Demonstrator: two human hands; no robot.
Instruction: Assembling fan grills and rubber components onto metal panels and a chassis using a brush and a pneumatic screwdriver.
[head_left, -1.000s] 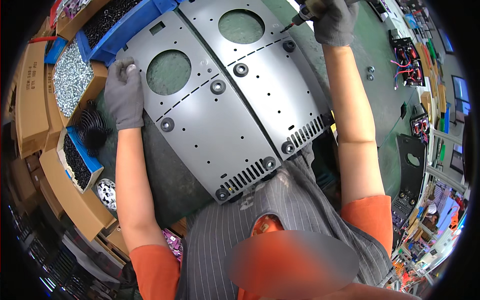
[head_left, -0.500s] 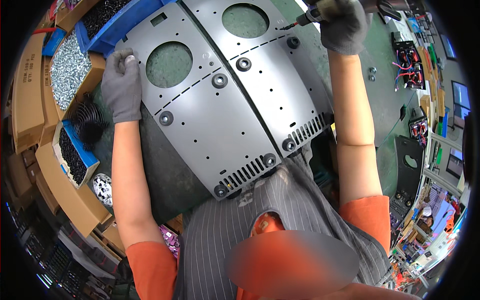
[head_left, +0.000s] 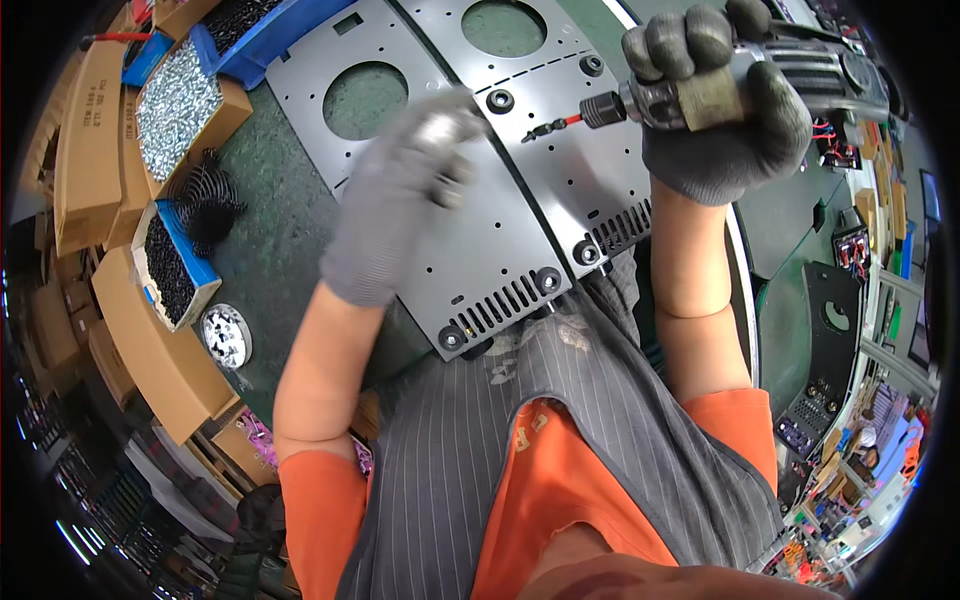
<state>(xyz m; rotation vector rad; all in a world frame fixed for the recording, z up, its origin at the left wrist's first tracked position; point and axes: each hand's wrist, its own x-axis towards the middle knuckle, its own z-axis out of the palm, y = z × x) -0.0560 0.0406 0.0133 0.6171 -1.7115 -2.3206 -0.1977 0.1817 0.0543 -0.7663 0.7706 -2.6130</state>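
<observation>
Gripping driver point(head_left: 760, 85) — right hand point(head_left: 725, 110) (bit just above plate point(head_left: 590, 170)).

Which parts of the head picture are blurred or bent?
Head view: the left hand is smeared by motion blur; the right hand and its power screwdriver look sharp; the grey metal plates bend toward the rim from the fisheye lens.

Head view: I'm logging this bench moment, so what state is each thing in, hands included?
Left hand: gloved, blurred, raised over the left panel.
Right hand: gloved, gripping the power screwdriver.
Power screwdriver: held sideways, bit clear of the panels.
Left panel: lying flat.
Right panel: flat alongside it.
Screw box: open, full.
</observation>
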